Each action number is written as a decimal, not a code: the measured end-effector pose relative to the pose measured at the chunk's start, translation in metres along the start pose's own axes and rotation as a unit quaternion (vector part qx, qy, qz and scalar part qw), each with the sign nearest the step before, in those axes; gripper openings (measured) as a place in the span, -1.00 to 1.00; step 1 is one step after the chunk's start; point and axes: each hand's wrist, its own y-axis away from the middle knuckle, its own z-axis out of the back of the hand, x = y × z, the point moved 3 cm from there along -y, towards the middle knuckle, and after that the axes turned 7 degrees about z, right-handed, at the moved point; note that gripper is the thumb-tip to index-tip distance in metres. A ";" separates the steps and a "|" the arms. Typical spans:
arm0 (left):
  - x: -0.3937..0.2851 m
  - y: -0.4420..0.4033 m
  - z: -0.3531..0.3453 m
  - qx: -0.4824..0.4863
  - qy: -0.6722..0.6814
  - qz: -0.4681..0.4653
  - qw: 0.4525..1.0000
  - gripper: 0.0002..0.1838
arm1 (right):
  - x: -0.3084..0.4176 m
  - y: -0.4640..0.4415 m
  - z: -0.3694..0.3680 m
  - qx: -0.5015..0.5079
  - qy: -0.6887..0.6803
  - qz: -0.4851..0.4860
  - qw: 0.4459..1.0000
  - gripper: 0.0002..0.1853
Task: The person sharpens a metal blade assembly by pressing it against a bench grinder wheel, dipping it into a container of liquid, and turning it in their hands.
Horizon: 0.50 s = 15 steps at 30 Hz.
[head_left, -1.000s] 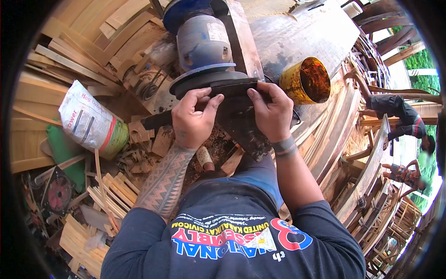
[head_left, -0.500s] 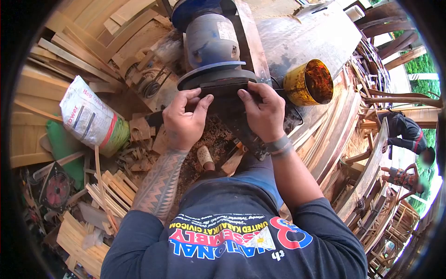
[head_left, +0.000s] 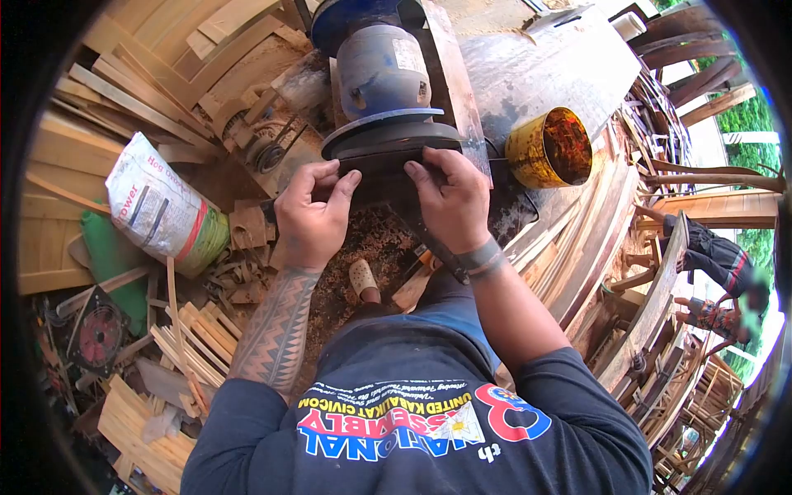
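A bench grinder (head_left: 381,70) with a dusty blue motor housing stands in front of me. Its near grinding wheel (head_left: 392,140) faces me, below a pale blue guard rim. Along the wheel's near face lies a thin, dark, flat blade (head_left: 379,162), pinched at its two ends. My left hand (head_left: 315,210) grips the left end between thumb and bent fingers. At the right end, my right hand (head_left: 452,194) has thumb and forefinger closed on it. Whether the blade's edge touches the wheel is hard to see.
A yellow, stained can (head_left: 528,150) stands right of the grinder. To the left are a white feed sack (head_left: 161,202) and wood offcuts (head_left: 202,342). Long boards (head_left: 590,210) lie at the right, with two people (head_left: 714,256) beyond. Shavings cover the floor below my hands.
Both hands and the blade have shifted left along the wheel. In view, the grinder sits slightly further right. One person at the far right has changed posture.
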 end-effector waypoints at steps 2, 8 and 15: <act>0.005 0.000 0.001 0.000 0.003 0.006 1.000 -0.70 | 0.002 -0.001 -0.001 -0.003 0.003 0.016 1.000 -0.76; 0.009 0.001 0.009 -0.003 0.008 0.009 1.000 -0.71 | 0.003 0.000 -0.010 -0.005 0.004 0.041 0.999 -0.77; 0.017 0.001 0.018 -0.023 0.008 0.009 1.000 -0.70 | 0.010 0.000 -0.017 0.008 0.014 0.059 0.998 -0.78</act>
